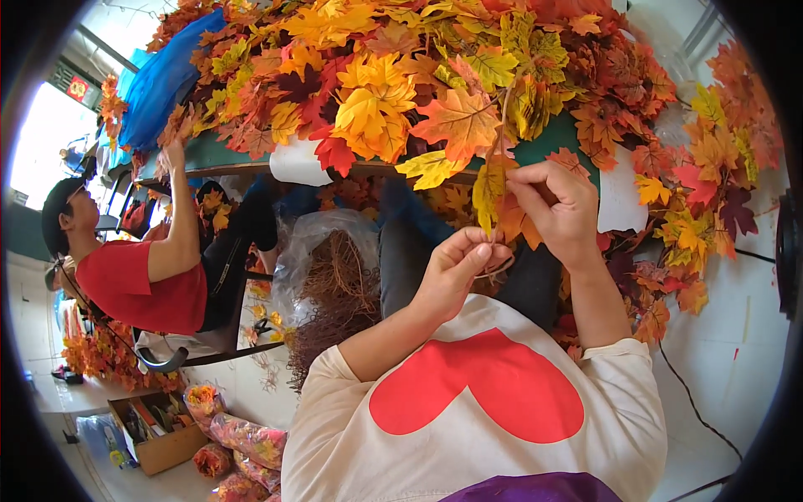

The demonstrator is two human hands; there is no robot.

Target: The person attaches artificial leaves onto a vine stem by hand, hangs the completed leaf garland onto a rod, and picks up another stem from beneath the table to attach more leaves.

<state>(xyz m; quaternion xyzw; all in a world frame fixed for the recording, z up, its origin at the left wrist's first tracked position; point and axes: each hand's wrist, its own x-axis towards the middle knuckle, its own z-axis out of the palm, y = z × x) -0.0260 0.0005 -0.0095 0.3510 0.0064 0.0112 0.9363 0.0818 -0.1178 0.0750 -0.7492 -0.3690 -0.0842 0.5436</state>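
Observation:
My left hand pinches the lower end of a thin brown stem, part of an artificial maple leaf garland hanging over the table's near edge; a thin loop of stem curls out beside its fingertips. Just above and to the right, my right hand is closed in a pinch against the same strand. What lies between its fingertips is too small to make out. A narrow yellow leaf hangs between both hands, with an orange leaf under my right fingers. Higher on the strand is a broad orange leaf.
Heaped artificial leaves cover the green table. A clear bag of brown vine stems stands left of my legs. At the left, a co-worker in a red shirt sits reaching to the table. A cable crosses the floor at right.

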